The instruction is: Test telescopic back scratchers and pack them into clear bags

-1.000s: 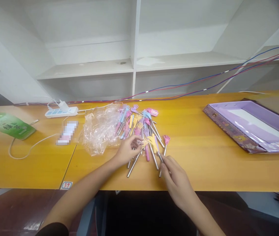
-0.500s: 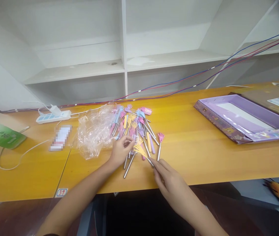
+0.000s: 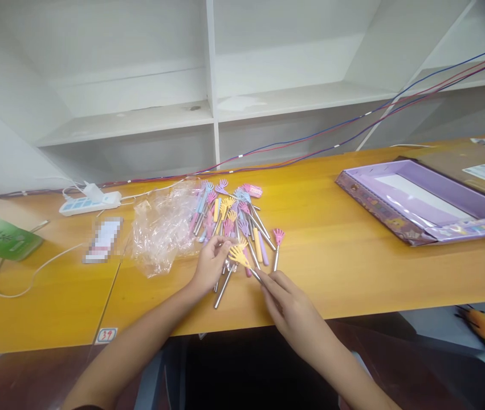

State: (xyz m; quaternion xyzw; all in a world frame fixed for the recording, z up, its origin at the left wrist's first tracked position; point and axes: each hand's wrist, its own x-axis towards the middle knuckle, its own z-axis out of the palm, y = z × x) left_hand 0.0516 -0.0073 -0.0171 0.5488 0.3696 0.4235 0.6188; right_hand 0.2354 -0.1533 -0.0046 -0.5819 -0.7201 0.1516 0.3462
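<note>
A yellow hand-shaped scratcher (image 3: 239, 256) with a metal rod is held by its rod in my right hand (image 3: 287, 296), its fingers closed round it. My left hand (image 3: 213, 263) is beside the yellow head, thumb and fingers pressed together; whatever lies between them is too small to make out. Behind both hands spreads a pile of pink, blue, purple and yellow scratchers (image 3: 227, 212) with metal rods and coloured handles. One pink scratcher (image 3: 278, 234) lies at the pile's right side. A metal rod (image 3: 224, 288) points toward the table's front edge, near my left hand.
Crumpled clear plastic (image 3: 159, 230) lies left of the pile. Farther left are a phone (image 3: 103, 240), a power strip (image 3: 90, 203) and a green pouch (image 3: 3, 238). A purple open box (image 3: 400, 213) and a cardboard box (image 3: 460, 168) stand at the right. Cables run along the back.
The yellow scratcher in my right hand has moved slightly left and up, its head turned more toward the camera. My left hand has barely moved. The whole view has shifted a little.
</note>
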